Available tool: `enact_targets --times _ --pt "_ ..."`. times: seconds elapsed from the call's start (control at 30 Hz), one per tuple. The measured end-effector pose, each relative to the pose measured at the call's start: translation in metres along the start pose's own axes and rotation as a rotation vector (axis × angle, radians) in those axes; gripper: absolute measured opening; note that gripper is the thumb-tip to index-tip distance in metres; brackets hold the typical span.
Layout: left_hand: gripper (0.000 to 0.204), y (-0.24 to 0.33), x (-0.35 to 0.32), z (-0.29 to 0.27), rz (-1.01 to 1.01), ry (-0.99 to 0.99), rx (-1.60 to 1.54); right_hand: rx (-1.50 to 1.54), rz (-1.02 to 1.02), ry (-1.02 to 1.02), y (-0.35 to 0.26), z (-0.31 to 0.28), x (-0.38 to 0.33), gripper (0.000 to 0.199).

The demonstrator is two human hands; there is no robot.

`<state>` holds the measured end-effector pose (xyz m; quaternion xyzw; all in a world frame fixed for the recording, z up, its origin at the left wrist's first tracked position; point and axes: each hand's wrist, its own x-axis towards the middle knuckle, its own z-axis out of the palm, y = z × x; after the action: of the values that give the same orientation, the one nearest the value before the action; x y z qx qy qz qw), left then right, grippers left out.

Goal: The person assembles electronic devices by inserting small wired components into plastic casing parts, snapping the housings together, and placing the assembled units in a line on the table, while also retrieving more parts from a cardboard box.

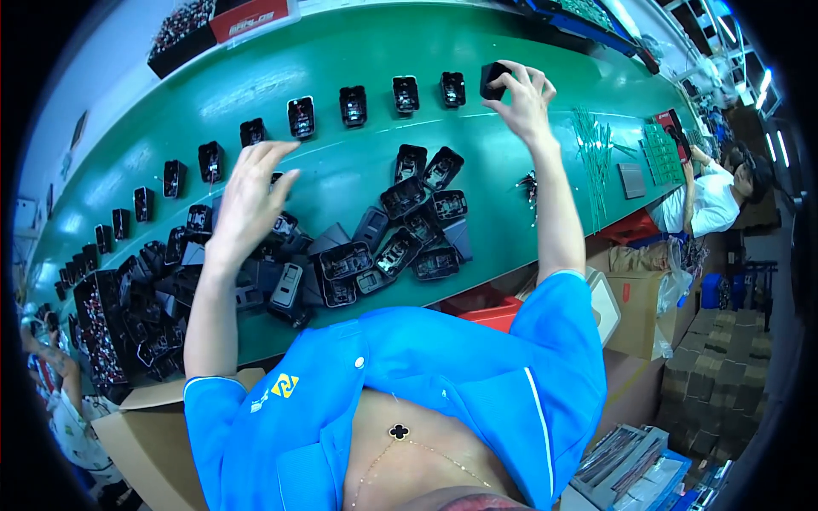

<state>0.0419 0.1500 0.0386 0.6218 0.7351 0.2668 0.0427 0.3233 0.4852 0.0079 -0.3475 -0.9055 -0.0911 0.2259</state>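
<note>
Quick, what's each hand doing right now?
Left hand: open, fingers spread above the pile of black housings.
Right hand: closed on a black housing.

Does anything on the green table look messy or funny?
Yes. The black plastic shells in the row along the far side stand neatly spaced, but the heap near the table's front edge is jumbled, shells lying tilted on each other. The right hand holds one shell at the row's end; the left hand hovers open.

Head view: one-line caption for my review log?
Right hand sets a black housing on the green belt; left hand hovers open.
</note>
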Motion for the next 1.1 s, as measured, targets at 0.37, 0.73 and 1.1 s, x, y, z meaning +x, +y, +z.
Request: enact_targets --times 0.37,0.73,1.1 --pt "0.023 -0.048 0.0 0.011 0.046 -0.303 0.556 -0.201 0.011 -0.537 0.044 0.037 0.041 0.036" --pt "0.026 -0.041 0.021 0.027 0.168 -0.259 0.546 0.161 0.092 -0.2 0.057 -0.02 -0.023 0.029" --pt "0.034 0.044 0.022 0.009 -0.423 -0.173 -1.205 0.196 0.312 -0.464 0.058 -0.03 -0.133 0.024"
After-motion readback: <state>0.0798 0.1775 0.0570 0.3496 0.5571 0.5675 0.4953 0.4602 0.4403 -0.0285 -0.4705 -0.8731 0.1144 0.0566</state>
